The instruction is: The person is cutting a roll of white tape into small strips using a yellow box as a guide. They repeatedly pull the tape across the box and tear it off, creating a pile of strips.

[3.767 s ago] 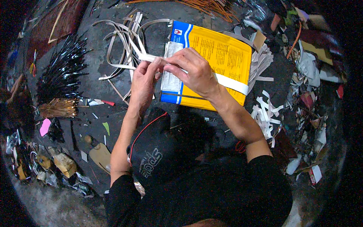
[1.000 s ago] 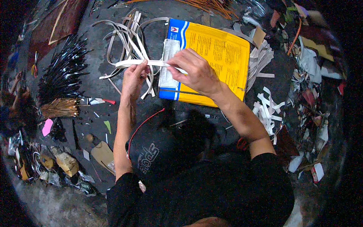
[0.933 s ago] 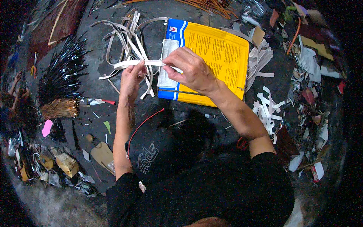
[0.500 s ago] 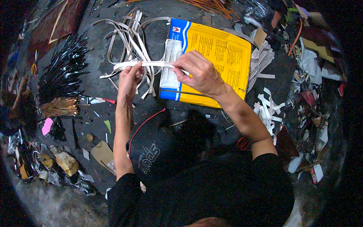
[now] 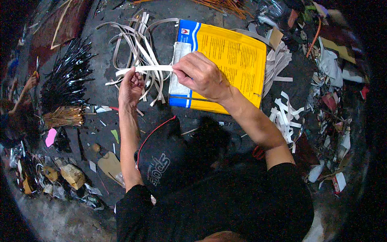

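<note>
A white flat strip point(image 5: 157, 68) is stretched level between my two hands. My left hand point(image 5: 131, 89) pinches it near its left end, thumb on top and the other fingers curled. My right hand point(image 5: 200, 76), above the left part of a yellow and blue panel point(image 5: 238, 56), grips the strip's other end. A whitish rectangular patch point(image 5: 181, 50) lies on the panel, partly hidden by my right hand. Beyond my left hand lies a loose tangle of pale strips point(image 5: 139, 38). A dark thin bar point(image 5: 187, 98) crosses the panel's near part.
Pale strips point(image 5: 278, 62) fan out right of the panel, with white cut pieces point(image 5: 285, 115) nearer me. To the left lies a black shiny bristle bundle point(image 5: 66, 76) with a brown bound end. Another person's hand point(image 5: 30, 82) shows at far left. Scraps point(image 5: 332, 64) litter the right side.
Both hands have shifted left with the strip; my left hand has moved toward its left end. The strip now shows more of its broad white face.
</note>
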Demonstrator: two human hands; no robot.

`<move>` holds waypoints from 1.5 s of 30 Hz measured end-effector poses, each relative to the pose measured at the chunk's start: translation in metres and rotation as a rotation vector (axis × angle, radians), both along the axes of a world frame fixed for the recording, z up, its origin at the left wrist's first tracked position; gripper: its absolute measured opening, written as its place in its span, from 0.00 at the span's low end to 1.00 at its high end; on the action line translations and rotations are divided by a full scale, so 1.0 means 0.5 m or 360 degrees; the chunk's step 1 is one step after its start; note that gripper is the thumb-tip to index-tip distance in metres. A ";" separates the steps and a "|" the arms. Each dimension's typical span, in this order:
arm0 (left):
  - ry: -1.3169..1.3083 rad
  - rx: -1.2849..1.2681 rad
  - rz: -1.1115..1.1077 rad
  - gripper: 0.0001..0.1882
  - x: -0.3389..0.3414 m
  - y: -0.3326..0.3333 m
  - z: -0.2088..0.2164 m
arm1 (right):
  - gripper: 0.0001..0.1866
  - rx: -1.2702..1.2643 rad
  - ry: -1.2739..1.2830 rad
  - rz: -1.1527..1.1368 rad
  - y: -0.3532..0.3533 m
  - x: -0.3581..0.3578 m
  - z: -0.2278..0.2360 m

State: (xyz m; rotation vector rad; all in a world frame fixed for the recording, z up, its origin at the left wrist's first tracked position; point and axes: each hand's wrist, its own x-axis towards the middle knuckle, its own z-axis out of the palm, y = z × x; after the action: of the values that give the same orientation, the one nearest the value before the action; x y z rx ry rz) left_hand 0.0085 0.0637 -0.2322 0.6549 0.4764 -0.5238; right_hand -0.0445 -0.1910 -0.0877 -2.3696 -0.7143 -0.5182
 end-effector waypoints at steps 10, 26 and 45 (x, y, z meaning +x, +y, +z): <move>-0.0634 0.0968 -0.0697 0.14 -0.057 -0.152 0.243 | 0.07 0.0073 0.0132 -0.0089 -0.006 -0.011 0.006; -0.0882 0.0931 -0.0586 0.10 -0.059 -0.166 0.228 | 0.09 0.0072 0.0208 -0.0142 -0.019 -0.026 0.011; -0.0843 0.0852 -0.0574 0.10 -0.074 -0.159 0.206 | 0.19 -0.0375 0.0238 -0.0354 0.026 -0.096 0.027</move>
State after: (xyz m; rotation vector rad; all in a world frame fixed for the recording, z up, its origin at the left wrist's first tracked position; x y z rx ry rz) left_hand -0.0287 -0.0156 -0.1293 1.3651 -0.0178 -0.5363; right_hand -0.0926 -0.1782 -0.0745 -2.6943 -0.4678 -0.3585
